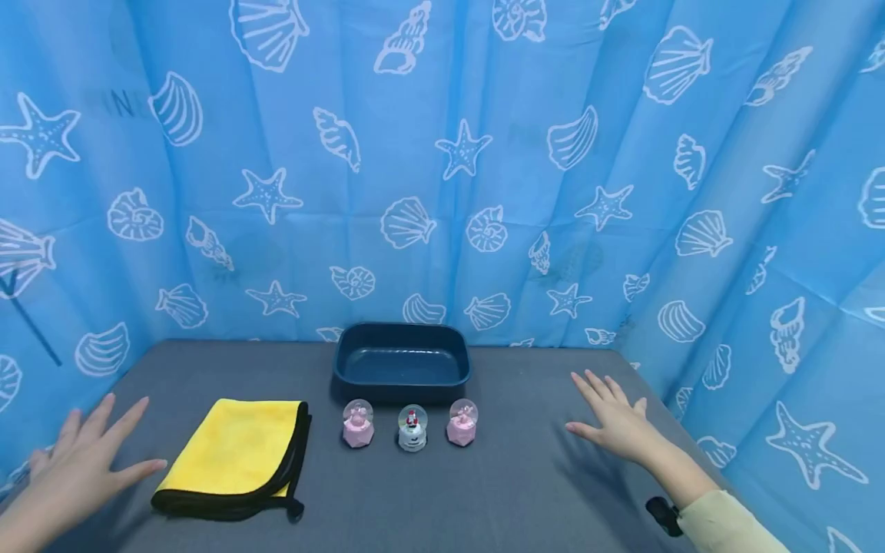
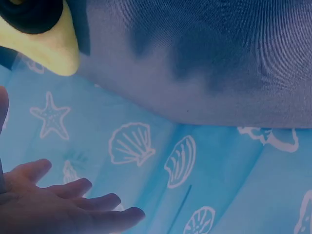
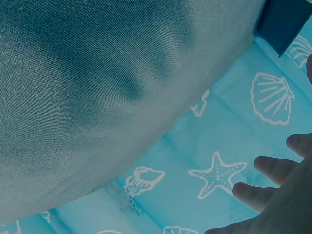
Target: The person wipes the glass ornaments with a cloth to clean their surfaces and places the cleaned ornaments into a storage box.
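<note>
We see a folded yellow cloth (image 1: 231,445) with a black border lying flat on the left side of the grey table (image 1: 515,480), a small dark tab at its near right corner. The left hand (image 1: 90,465) is just left of it, fingers spread wide and holding nothing; in the left wrist view we find a gap between that hand and the cloth.

To the right of the cloth we count three snow globes standing upright in a row, apart from one another: a left pink globe (image 1: 358,435), a middle white globe (image 1: 412,438) with a small red figure inside, and a right pink globe (image 1: 462,431). The figures in the pink ones are too small for us to make out.

Just on their far side we see a dark blue open box (image 1: 402,394). Well to the right of the globes, the right hand (image 1: 615,422) hangs over the table, its fingers extended and its grasp bare. We notice a pale sleeve (image 1: 726,526) and a black device (image 1: 664,516) at its wrist. A blue curtain (image 1: 422,100) printed with white shells and starfish lines the far side.
</note>
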A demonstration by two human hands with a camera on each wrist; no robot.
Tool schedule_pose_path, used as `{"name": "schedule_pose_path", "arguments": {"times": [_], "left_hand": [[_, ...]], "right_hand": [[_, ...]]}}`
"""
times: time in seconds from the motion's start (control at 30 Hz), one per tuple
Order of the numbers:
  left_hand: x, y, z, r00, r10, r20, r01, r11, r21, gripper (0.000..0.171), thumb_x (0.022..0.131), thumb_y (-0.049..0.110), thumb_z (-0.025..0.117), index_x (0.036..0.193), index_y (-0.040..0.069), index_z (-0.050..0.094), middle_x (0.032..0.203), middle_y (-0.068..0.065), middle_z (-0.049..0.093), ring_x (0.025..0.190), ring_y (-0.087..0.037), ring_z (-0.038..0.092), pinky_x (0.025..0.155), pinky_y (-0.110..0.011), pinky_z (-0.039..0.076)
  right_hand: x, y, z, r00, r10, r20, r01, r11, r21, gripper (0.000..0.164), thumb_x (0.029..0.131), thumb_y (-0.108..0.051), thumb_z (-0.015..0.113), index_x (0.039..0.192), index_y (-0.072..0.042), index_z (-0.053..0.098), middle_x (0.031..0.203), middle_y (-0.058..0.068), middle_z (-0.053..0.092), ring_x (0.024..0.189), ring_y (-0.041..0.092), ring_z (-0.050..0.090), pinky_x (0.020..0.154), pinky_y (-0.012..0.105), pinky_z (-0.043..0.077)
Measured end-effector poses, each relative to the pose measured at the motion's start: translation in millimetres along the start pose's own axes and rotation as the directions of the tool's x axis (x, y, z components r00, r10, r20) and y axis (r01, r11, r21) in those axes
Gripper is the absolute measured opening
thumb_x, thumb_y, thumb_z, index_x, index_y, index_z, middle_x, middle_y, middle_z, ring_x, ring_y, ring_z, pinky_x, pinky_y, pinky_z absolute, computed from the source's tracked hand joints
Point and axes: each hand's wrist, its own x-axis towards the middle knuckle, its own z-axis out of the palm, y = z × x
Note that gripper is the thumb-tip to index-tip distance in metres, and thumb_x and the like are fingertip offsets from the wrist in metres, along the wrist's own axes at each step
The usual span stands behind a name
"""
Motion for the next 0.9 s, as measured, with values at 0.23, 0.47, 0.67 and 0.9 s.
{"name": "schedule_pose_path", "arguments": {"times": [0.23,0.47,0.67,0.9], "left_hand": [[3.8,-0.1,2.8,1.0,0.024,0.002,-0.024,1.0,0.01,0.109,0.076,0.053,0.075,0.144,-0.01,0.02,0.137,-0.05,0.011,0.118,-0.075,0.009,0.087,-0.084,0.012],[14.1,3.0,2.1,0.988,0.08,0.132,-0.058,0.985,-0.163,0.103,0.088,0.05,0.066,0.139,-0.024,0.016,0.129,-0.054,0.017,0.115,-0.07,0.02,0.084,-0.077,0.028],[22.4,4.3,-0.5,0.935,0.063,0.35,0.053,0.949,-0.311,0.098,0.096,0.052,0.053,0.139,-0.024,0.01,0.133,-0.052,0.018,0.115,-0.069,0.03,0.081,-0.063,0.044],[16.6,4.9,6.5,0.891,-0.004,0.454,0.195,0.906,-0.376,0.099,0.095,0.055,0.053,0.138,-0.024,0.013,0.132,-0.05,0.023,0.118,-0.064,0.03,0.084,-0.059,0.045]], "right_hand": [[0.6,-1.1,4.4,0.999,-0.03,-0.044,0.029,0.999,-0.014,0.086,0.086,-0.047,0.069,0.148,0.001,0.032,0.148,0.032,0.027,0.131,0.059,0.022,0.084,0.086,0.013],[0.6,-7.4,15.8,0.992,-0.043,-0.121,0.043,0.999,-0.006,0.08,0.088,-0.036,0.071,0.147,0.002,0.033,0.146,0.031,0.032,0.13,0.057,0.029,0.086,0.083,0.02],[2.2,-17.8,26.7,0.978,-0.053,-0.2,0.063,0.997,0.044,0.073,0.089,-0.027,0.071,0.145,0.005,0.035,0.143,0.032,0.038,0.127,0.053,0.036,0.09,0.075,0.03],[2.6,-31.8,38.6,0.985,-0.048,-0.166,0.08,0.979,0.187,0.072,0.09,-0.022,0.07,0.144,0.008,0.032,0.143,0.033,0.037,0.129,0.052,0.036,0.097,0.067,0.032]]}}
